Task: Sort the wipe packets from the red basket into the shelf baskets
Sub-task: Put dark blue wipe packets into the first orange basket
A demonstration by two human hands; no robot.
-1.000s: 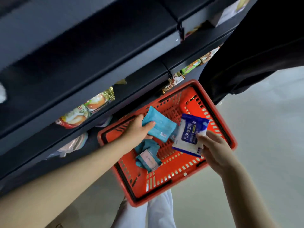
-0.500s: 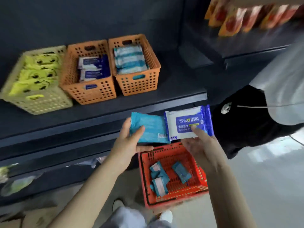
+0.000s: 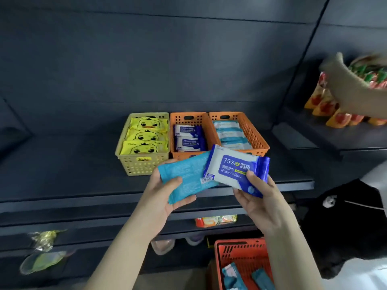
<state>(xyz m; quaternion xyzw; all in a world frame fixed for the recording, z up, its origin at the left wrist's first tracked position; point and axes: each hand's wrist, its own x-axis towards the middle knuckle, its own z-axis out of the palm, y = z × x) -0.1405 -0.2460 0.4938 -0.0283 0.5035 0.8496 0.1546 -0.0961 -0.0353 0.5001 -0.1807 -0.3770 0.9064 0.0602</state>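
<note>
My left hand (image 3: 165, 197) grips a light blue wipe packet (image 3: 184, 178) in front of the shelf edge. My right hand (image 3: 259, 201) holds a white and dark blue alcohol wipes packet (image 3: 234, 170), which overlaps the light blue one. Behind them on the shelf stand a yellow basket (image 3: 142, 166) of yellow duck packets, a middle orange basket (image 3: 188, 117) of dark blue packets and a right orange basket (image 3: 251, 132) of light blue packets. The red basket (image 3: 240, 250) sits low at the bottom right with several blue packets inside.
Another person's arm (image 3: 351, 91) reaches over orange snack bags (image 3: 326, 107) on the right shelf. Their dark clothing (image 3: 343, 227) stands close beside my right arm. Loose snack packs (image 3: 215, 220) lie on the lower shelves, and a dark shelf surface (image 3: 62, 164) stretches left of the baskets.
Both hands lifted their packets out of the red basket up to shelf height. My view rose from the basket to the three shelf baskets, which now lie just behind the packets.
</note>
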